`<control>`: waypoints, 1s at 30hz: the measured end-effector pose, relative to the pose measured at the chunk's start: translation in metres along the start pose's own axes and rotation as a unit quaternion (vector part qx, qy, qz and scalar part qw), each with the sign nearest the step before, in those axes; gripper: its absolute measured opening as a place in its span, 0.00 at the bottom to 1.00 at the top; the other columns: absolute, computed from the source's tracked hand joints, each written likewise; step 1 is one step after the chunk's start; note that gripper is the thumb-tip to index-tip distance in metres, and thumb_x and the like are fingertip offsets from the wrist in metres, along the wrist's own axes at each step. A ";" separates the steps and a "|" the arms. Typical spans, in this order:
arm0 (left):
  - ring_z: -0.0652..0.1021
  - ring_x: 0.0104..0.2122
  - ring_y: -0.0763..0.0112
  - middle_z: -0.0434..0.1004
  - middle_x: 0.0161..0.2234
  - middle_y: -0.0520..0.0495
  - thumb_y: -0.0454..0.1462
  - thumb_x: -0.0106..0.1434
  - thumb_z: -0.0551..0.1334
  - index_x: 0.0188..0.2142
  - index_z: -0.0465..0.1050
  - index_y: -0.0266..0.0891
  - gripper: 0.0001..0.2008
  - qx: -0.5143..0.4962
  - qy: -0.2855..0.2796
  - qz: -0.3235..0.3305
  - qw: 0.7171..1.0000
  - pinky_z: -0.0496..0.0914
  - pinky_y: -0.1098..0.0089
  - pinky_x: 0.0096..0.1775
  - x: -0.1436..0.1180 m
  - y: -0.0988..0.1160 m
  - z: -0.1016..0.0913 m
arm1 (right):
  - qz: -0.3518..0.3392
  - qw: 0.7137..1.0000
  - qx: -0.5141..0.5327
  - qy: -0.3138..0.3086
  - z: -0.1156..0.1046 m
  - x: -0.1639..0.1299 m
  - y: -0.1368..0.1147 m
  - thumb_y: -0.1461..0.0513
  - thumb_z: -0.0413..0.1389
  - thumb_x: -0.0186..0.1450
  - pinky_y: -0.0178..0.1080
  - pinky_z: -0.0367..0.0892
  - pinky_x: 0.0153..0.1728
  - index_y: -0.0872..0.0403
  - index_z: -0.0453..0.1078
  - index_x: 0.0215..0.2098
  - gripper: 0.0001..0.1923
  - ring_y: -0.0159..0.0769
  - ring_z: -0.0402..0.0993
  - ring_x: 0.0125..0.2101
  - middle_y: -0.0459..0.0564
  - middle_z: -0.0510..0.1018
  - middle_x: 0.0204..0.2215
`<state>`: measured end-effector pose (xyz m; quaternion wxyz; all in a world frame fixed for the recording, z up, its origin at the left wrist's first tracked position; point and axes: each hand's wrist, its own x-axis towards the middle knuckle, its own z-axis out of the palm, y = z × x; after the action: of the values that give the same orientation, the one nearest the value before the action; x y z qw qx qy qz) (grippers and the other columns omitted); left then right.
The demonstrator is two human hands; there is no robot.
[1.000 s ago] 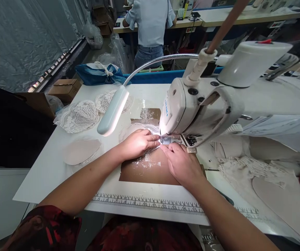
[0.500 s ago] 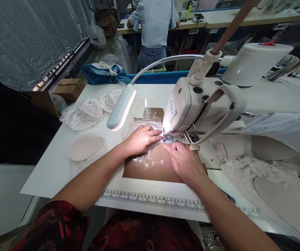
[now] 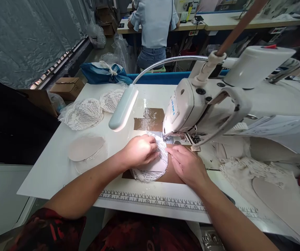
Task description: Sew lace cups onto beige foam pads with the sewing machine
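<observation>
A white lace bra cup (image 3: 162,153) lies in front of the needle of the sewing machine (image 3: 185,104), its pale inner side partly showing and its lace edge curving toward me. Curled over the cup's left part is my left hand (image 3: 140,150), its bent fingers gripping the material. From the right, my right hand (image 3: 186,162) closes thumb and forefinger at the cup's edge, just below the presser foot. The palm hides the other fingertips. Brown tape (image 3: 176,174) covers the table beneath the cup and hands.
Two more lace cups (image 3: 83,113) rest at the left back, and a plain beige cup (image 3: 85,148) at left. A lamp (image 3: 123,108) hangs over the table. Lace pieces (image 3: 254,170) lie at right. A printed ruler (image 3: 152,202) runs along the front edge. A person (image 3: 153,31) sits beyond.
The cup has turned and come toward me, out from the needle area. My left hand has gone from flat fingers by the needle to a curled grip. My right hand has shifted slightly right.
</observation>
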<state>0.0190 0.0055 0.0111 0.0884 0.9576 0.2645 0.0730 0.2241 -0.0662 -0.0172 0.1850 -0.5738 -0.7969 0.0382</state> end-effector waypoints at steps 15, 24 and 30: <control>0.72 0.40 0.62 0.73 0.47 0.41 0.31 0.62 0.53 0.43 0.74 0.33 0.13 -0.005 0.006 0.021 1.000 0.68 0.64 0.42 -0.001 -0.002 0.007 | -0.013 1.000 0.023 0.003 0.000 -0.001 0.001 0.69 0.47 0.63 0.37 0.65 0.33 0.56 0.74 0.47 0.19 0.37 0.73 0.35 0.50 0.79 0.38; 0.70 0.45 0.57 0.69 0.56 0.39 0.33 0.64 0.53 0.55 0.69 0.30 0.20 0.015 -0.015 0.042 0.999 0.66 0.60 0.44 0.001 0.002 0.015 | -0.002 0.999 -0.020 -0.042 -0.005 0.005 -0.007 0.68 0.46 0.65 0.37 0.63 0.32 0.55 0.74 0.48 0.19 0.39 0.72 0.35 0.50 0.78 0.36; 0.70 0.45 0.58 0.68 0.57 0.38 0.34 0.65 0.52 0.56 0.67 0.29 0.21 0.023 -0.003 0.056 0.998 0.66 0.60 0.44 0.001 -0.002 0.019 | -0.004 0.998 -0.034 -0.056 -0.004 0.007 -0.006 0.69 0.46 0.63 0.38 0.62 0.31 0.55 0.74 0.47 0.20 0.38 0.71 0.33 0.50 0.78 0.36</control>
<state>0.0225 0.0055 -0.0075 0.0631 0.9727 0.2122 0.0693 0.2181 -0.0623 -0.0105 0.1206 -0.5737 -0.8090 0.0428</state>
